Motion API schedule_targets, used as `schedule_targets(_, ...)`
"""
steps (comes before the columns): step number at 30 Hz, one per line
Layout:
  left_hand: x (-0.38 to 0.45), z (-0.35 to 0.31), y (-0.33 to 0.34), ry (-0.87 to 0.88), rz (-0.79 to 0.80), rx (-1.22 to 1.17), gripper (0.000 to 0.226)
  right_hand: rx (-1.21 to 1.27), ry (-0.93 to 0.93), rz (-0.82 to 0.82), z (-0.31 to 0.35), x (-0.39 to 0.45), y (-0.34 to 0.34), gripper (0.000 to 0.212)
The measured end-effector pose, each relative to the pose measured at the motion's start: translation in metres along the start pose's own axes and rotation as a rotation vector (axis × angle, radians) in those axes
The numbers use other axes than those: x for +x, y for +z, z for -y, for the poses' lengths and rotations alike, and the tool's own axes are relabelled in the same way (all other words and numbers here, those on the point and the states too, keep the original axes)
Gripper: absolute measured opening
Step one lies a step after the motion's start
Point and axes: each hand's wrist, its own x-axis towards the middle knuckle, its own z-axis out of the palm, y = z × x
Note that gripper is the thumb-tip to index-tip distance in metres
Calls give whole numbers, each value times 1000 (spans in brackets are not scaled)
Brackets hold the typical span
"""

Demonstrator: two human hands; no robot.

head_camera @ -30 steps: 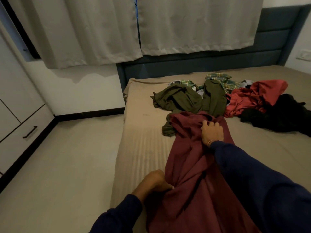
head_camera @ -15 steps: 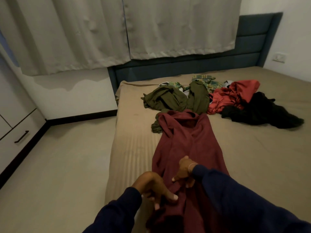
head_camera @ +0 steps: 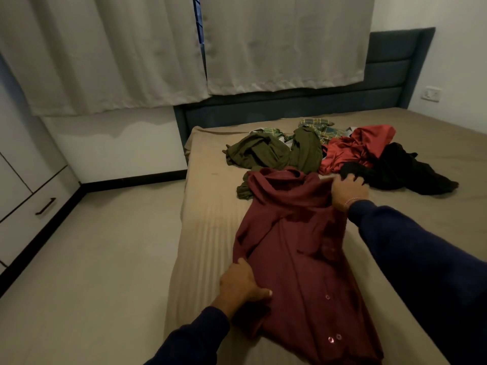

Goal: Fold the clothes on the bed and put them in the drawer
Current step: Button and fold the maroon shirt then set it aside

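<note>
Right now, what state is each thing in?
Maroon shirt: spread on bed, unfolded.
Left hand: grips shirt's left edge.
Right hand: on shirt's shoulder.
Green, red, black clothes: heaped, unfolded.
Drawer: closed.
Curtains: drawn.

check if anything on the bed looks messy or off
Yes: behind the maroon shirt being laid out, an olive garment, plaid shirt, red garment and black garment lie crumpled in an unfolded heap. Nothing looks damaged.
</note>
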Motion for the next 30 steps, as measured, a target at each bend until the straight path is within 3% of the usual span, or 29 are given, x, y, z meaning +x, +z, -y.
schedule_targets(2,-2,3,11,-51,-104,-89,108,-119,-5,-16,9,-15,6,52)
schedule_targets(5,0,7,10,-90,-201,-145,91,1,-357,218,42,-51,19,41)
schedule_targets(8,-3,10,2,-14,-179,-118,40,256,-602,577,82,-112,45,51)
schedule_targets(9,-1,13,1,7,-170,-158,24,291,-664,620,95,-133,58,56)
schedule_targets(11,3,20,-4,-4,-118,-322,11,330,-718,599,120,-174,85,76)
schedule_targets(14,2,26,-14,-70,28,-628,5,259,-680,320,145,-225,123,108)
schedule_targets(16,-2,30,-21,-101,89,-706,13,311,-602,214,156,-241,137,97)
schedule_targets(19,-10,31,-27,-119,121,-757,30,620,-557,230,160,-249,140,34)
schedule_targets(20,-14,33,-29,-132,117,-794,32,696,-568,225,161,-253,136,23)
schedule_targets(23,-21,38,-31,-134,74,-797,35,767,-594,140,161,-260,128,17)
schedule_targets(26,-25,43,-30,-52,12,-548,24,748,-628,90,164,-270,125,14)
schedule_targets(30,-36,47,-43,-12,-22,-191,19,637,-733,200,167,-294,126,15)
